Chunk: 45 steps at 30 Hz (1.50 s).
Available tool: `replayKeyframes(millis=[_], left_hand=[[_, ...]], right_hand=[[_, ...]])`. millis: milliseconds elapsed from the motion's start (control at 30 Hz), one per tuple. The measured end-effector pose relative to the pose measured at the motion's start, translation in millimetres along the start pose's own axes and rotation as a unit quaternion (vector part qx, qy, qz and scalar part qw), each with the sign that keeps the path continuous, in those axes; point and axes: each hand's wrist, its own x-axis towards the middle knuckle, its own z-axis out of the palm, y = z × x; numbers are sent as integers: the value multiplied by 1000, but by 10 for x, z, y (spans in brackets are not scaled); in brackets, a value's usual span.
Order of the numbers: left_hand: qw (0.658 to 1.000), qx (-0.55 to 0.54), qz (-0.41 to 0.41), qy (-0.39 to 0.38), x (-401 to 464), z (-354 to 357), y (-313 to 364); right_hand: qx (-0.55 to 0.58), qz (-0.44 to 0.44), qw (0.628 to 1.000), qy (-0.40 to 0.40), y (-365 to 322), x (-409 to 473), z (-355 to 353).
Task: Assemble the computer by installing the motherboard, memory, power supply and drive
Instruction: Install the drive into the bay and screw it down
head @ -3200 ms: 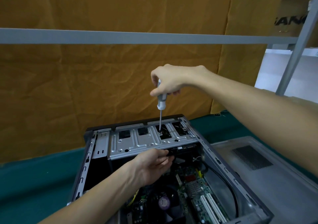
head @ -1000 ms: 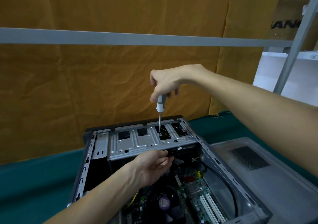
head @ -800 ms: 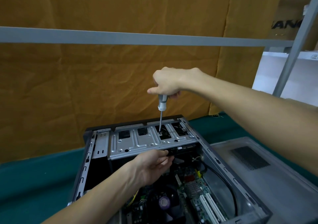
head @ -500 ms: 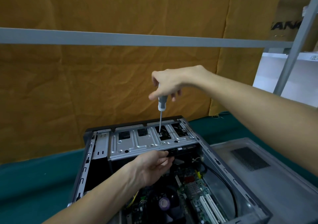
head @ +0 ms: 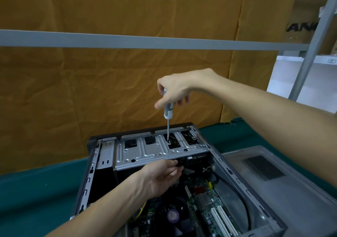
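Now the right hand [head: 175, 89] has its fingers spread looser round the screwdriver [head: 168, 109] handle than 0.5 s ago, thumb and index still pinching it, and the shaft stays upright w/ tip on a screw [head: 168, 141] in the silver drive cage [head: 156, 150]. Open case [head: 237, 180] lies on its side on the green mat [head: 36, 191], motherboard [head: 206, 204] inside w/ white slots showing. Left hand [head: 160, 176] hasn't moved, reaching under the cage's front edge, fingertips curled on the black drive [head: 193, 159] there.
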Motion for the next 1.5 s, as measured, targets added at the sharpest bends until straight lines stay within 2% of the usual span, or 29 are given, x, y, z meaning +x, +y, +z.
replayKeyframes(millis=[67, 167, 200, 300, 333, 500, 567, 600, 633, 700, 733, 800, 933, 1000, 1033, 1100, 1167, 1233, 1267, 1367, 1500], left_hand=[[1000, -1, 0, 0, -10, -2, -3], [1000, -2, 1, 0, -12, 1, 0], [1000, 0, 1, -1, -17, 3, -3], [1000, 2, 1, -3, -26, 5, -2], [1000, 1, 2, -2, -32, 6, -2], [1000, -1, 3, 6, -51, 17, 0], [1000, -1, 4, 6, -52, 15, -2], [1000, -3, 2, 8, -53, 21, -2], [1000, -4, 2, 9, -57, 25, -3], [1000, -3, 1, 9, -60, 34, 0], [1000, -3, 1, 8, -59, 34, 2], [1000, -4, -2, 8, -52, 34, 5], [1000, -5, -8, 1, -34, 32, 6], [1000, -7, -9, 1, -26, 33, 4], [1000, -7, -10, 0, -29, 32, 1], [1000, -6, -9, -2, -25, 24, 4], [1000, -6, -8, 0, -19, 18, 3], [1000, -3, -9, 3, -5, 12, 1], [1000, -2, -9, 4, 7, 7, 2], [1000, -6, -13, 6, 35, -9, 11], [1000, -11, -21, 4, 47, -15, 12]], right_hand=[[26, -6, 999, -25, 14, -12, -36], [-21, 0, 999, 39, 14, 27, 39], [-20, 4, 999, 36, 22, 31, 51], [58, 2, 998, -32, 48, -12, -42], [68, -6, 997, -29, 59, -23, -52], [81, -30, 991, 99, 94, 7, 193], [126, -24, 983, 128, 164, 31, 274], [206, -27, 971, 117, 196, 31, 313], [332, -41, 938, 90, 209, 23, 368], [582, -65, 811, 15, 197, 22, 517], [639, -65, 766, 6, 181, 34, 594], [657, -44, 750, 59, 132, 94, 727], [648, 9, 713, 267, -25, 184, 915], [628, 25, 714, 310, -72, 213, 959], [623, 19, 725, 292, -72, 213, 957], [636, -33, 752, 171, 3, 179, 876], [654, -91, 750, 31, 166, 132, 753], [654, -133, 743, -47, 305, 112, 689], [649, -140, 746, -59, 325, 129, 688], [642, -123, 757, -23, 169, 211, 780], [681, -84, 718, 115, 75, 249, 929]])
